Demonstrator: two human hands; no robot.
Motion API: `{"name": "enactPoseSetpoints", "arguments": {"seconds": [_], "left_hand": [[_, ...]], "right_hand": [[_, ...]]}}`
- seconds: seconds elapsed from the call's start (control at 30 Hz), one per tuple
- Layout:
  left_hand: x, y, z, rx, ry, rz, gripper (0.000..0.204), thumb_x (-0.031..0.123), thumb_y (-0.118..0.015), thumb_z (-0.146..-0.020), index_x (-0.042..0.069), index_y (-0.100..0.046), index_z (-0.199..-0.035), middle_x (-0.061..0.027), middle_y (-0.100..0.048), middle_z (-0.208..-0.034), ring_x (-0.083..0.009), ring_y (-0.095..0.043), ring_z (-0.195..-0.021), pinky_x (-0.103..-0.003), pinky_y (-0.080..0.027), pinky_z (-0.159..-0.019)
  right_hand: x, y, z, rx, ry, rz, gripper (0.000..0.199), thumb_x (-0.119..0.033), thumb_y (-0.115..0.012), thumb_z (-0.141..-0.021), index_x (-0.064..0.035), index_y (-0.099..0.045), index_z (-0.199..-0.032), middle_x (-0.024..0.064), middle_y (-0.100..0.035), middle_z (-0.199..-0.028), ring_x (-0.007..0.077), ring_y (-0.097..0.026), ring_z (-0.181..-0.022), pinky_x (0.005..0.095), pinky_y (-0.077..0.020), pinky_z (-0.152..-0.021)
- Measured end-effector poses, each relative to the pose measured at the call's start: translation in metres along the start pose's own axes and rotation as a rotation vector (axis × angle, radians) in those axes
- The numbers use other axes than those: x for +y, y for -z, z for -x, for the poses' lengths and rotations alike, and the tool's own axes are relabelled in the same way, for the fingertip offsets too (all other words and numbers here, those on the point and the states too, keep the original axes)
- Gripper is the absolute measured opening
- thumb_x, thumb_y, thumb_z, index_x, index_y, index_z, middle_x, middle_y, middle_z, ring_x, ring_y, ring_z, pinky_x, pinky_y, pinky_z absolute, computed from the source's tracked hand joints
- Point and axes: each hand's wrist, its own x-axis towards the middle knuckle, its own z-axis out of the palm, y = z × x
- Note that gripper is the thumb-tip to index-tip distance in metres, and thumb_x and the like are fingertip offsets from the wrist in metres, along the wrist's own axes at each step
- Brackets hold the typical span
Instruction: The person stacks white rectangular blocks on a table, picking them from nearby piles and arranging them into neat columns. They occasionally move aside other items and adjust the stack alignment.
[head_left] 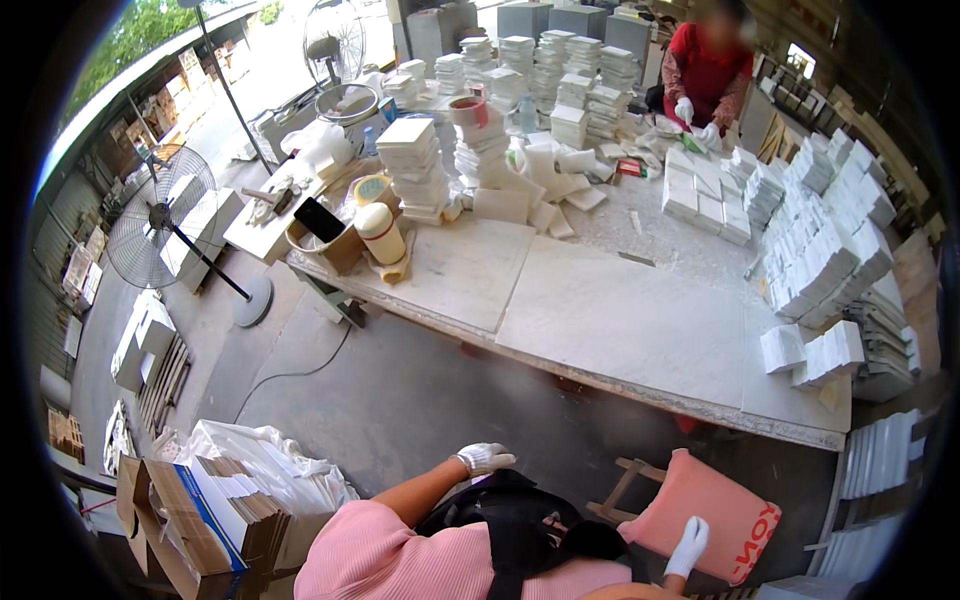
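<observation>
My left hand point(487, 458), in a white glove, is held in front of my body above the grey floor. Its fingers stretch to the right and seem to hold nothing. My right hand point(688, 546), also gloved in white, is over a pink padded seat point(690, 490) with red print, its fingers stretched out. Whether it presses on the pad or hovers just above cannot be told. A wooden frame point(625, 490) sticks out at the seat's left. A black bag or apron point(500, 510) lies across my front, over a pink sleeve.
Ahead stands a stone-topped worktable point(620, 320) with stacks of white tiles point(410, 165), a white-and-red jar point(380, 235) and a phone point(318, 219). More tile stacks point(830, 255) line its right side. A co-worker point(705, 75) is beyond. A fan point(160, 215) and cardboard boxes point(200, 520) stand left.
</observation>
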Motion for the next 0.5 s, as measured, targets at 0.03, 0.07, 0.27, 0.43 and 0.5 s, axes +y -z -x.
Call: {"name": "enactPoseSetpoints", "arguments": {"seconds": [0.03, 0.07, 0.27, 0.43, 0.5], "left_hand": [[-0.027, 0.015, 0.018, 0.076, -0.046, 0.006, 0.050, 0.050, -0.045, -0.097, 0.013, -0.065, -0.124, -0.0201, -0.059, -0.131, -0.0383, -0.058, -0.118, -0.041, -0.046, -0.099], [-0.021, 0.047, 0.045, 0.163, -0.110, -0.024, 0.051, 0.049, -0.047, -0.097, 0.010, -0.064, -0.125, -0.0195, -0.062, -0.129, -0.0369, -0.059, -0.117, -0.042, -0.046, -0.100], [-0.060, 0.141, 0.137, 0.531, 0.177, 0.312, 0.057, 0.047, -0.055, -0.095, 0.002, -0.061, -0.130, -0.0136, -0.070, -0.111, -0.0234, -0.066, -0.100, -0.036, -0.050, -0.090], [-0.063, 0.185, 0.155, 0.681, 0.168, 0.679, 0.056, 0.044, -0.059, -0.093, 0.001, -0.062, -0.128, -0.0141, -0.071, -0.108, -0.0206, -0.069, -0.092, -0.033, -0.052, -0.086], [-0.051, 0.217, 0.157, 0.661, 0.166, 0.756, 0.054, 0.042, -0.061, -0.093, 0.001, -0.062, -0.128, -0.0130, -0.071, -0.104, -0.0192, -0.069, -0.090, -0.032, -0.053, -0.081]], "right_hand": [[-0.042, -0.032, -0.007, -0.075, 0.134, 0.080, 0.025, -0.018, -0.059, -0.096, 0.0055, -0.063, -0.103, 0.0198, -0.065, -0.101, 0.0314, -0.061, -0.097, 0.0409, -0.0482, -0.088], [-0.085, -0.062, -0.010, -0.107, 0.176, 0.088, 0.022, -0.018, -0.061, -0.094, 0.0023, -0.065, -0.103, 0.0191, -0.065, -0.100, 0.0332, -0.062, -0.097, 0.0418, -0.0481, -0.088], [-0.286, -0.200, -0.038, -0.200, 0.681, 0.027, 0.017, -0.018, -0.068, -0.088, -0.0020, -0.068, -0.092, 0.0158, -0.068, -0.097, 0.0332, -0.064, -0.094, 0.0417, -0.0501, -0.087], [-0.369, -0.292, -0.086, -0.172, 0.822, 0.197, 0.037, -0.033, -0.071, -0.087, -0.0090, -0.066, -0.115, 0.0141, -0.064, -0.118, 0.0353, -0.060, -0.109, 0.0446, -0.0483, -0.095], [-0.382, -0.327, -0.109, -0.161, 0.762, 0.216, 0.044, -0.038, -0.069, -0.089, -0.0129, -0.061, -0.124, 0.0141, -0.058, -0.129, 0.0367, -0.056, -0.115, 0.0459, -0.0486, -0.096]]}}
